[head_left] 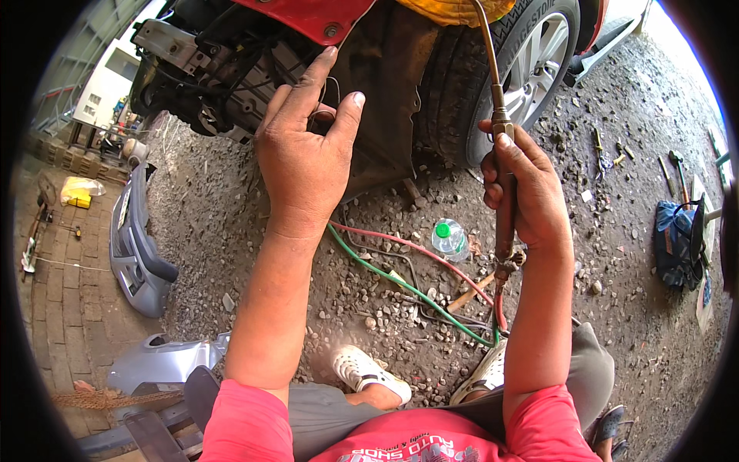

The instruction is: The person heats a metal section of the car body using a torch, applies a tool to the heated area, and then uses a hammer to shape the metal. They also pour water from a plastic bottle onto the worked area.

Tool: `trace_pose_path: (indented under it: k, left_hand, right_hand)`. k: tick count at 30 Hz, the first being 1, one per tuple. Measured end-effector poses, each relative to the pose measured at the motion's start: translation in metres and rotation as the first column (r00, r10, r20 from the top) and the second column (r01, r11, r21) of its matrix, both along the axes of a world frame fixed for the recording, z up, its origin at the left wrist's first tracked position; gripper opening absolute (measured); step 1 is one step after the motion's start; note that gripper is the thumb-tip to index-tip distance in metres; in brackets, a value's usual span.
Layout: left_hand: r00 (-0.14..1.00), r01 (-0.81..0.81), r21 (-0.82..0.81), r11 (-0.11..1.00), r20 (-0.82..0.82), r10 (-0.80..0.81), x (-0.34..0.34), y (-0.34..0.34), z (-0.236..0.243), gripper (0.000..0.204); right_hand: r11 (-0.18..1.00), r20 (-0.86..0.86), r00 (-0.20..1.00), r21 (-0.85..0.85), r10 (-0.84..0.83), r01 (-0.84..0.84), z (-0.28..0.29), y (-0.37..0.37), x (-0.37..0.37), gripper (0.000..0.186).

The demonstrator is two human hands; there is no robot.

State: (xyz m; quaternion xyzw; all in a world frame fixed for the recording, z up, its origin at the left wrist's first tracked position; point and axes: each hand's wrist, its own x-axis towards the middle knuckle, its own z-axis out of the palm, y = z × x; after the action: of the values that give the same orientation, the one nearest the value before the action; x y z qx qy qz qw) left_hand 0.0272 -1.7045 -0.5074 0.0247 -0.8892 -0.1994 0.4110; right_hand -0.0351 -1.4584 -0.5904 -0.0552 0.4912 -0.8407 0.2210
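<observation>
Item: gas welding torch [504, 181], long axis near vertical, tip up toward car wheel [531, 69]. Right hand [523, 192] closed round torch handle. Left hand [308, 154] open, fingers spread, holding thin wire [329, 96] at wheel-arch liner [385, 92], left of torch. 2 hoses, red hose [416, 250] and green hose [400, 286], trail over gravel ground [616, 323].

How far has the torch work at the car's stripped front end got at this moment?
Done: the grey bumper lies off on the ground. In hand: the right hand grips the gas torch, hoses attached; the left hand reaches open toward the exposed front frame. Left: no flame shows, and no heating or cutting is visible yet.
</observation>
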Motion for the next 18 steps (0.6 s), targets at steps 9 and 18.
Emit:
trace_pose_path:
  k: [9, 18]
  left_hand:
    - [1.0, 0.003, -0.001, 1.0, -0.011, -0.003, 0.0, 0.0017, 0.0015, 0.051]
    - [1.0, -0.004, -0.003, 1.0, 0.0, 0.004, -0.0005, 0.0014, 0.0006, 0.05]
  right_hand:
    - [1.0, -0.016, 1.0, -0.003, 0.005, -0.005, -0.0018, 0.0009, -0.0008, 0.033]
    - [1.0, -0.019, 1.0, 0.014, 0.008, -0.008, 0.0001, 0.0006, -0.001, 0.033]
